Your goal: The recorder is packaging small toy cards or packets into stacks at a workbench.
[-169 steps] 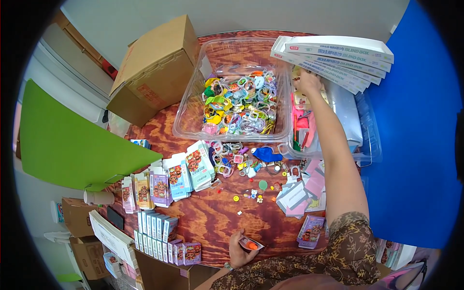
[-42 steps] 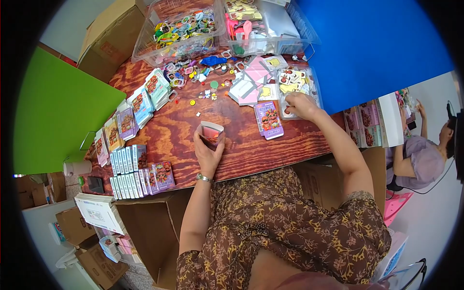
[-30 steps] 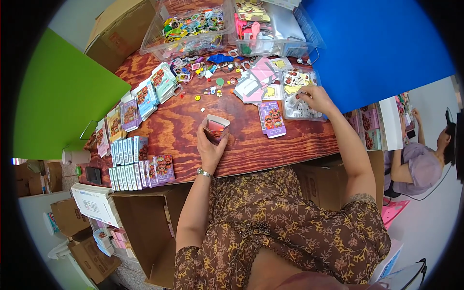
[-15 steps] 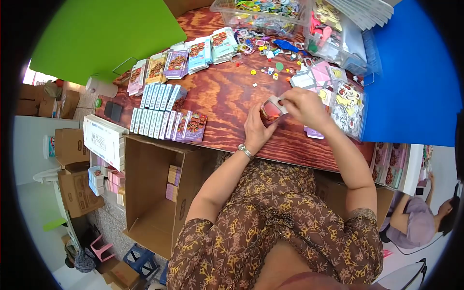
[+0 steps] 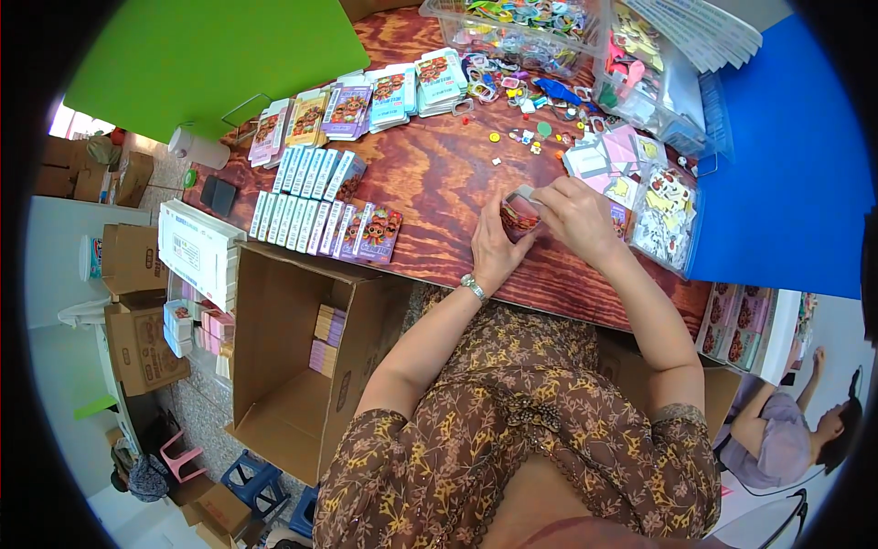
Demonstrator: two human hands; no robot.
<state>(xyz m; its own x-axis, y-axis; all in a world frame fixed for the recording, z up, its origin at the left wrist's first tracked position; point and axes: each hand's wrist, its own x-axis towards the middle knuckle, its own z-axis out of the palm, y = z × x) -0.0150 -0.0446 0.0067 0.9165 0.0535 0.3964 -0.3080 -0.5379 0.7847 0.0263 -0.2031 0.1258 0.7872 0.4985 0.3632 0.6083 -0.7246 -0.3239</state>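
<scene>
Over the near part of the wooden table, my left hand (image 5: 495,249) wraps around a small printed cardboard box (image 5: 519,216) and holds it tilted up. The box's pale top end points away from me. My right hand (image 5: 578,220) is closed at that top end, its thumb and fingers pinched together against the edge. Whatever lies between those fingertips is hidden. Beyond the right hand, part of another printed box (image 5: 622,218) shows on the table.
Closed boxes (image 5: 320,220) stand in two rows at left, with stacks of flat printed cartons (image 5: 393,96) behind. Clear bins (image 5: 521,37) of trinkets, loose charms (image 5: 544,130), pale cards (image 5: 604,157) and a tray of small pieces (image 5: 663,224) lie farther right. An open carton (image 5: 283,439) sits below the table edge.
My right hand has come in closer over the box's top end, and less of the opening shows. The left hand keeps its hold. The whole view has shifted slightly.
</scene>
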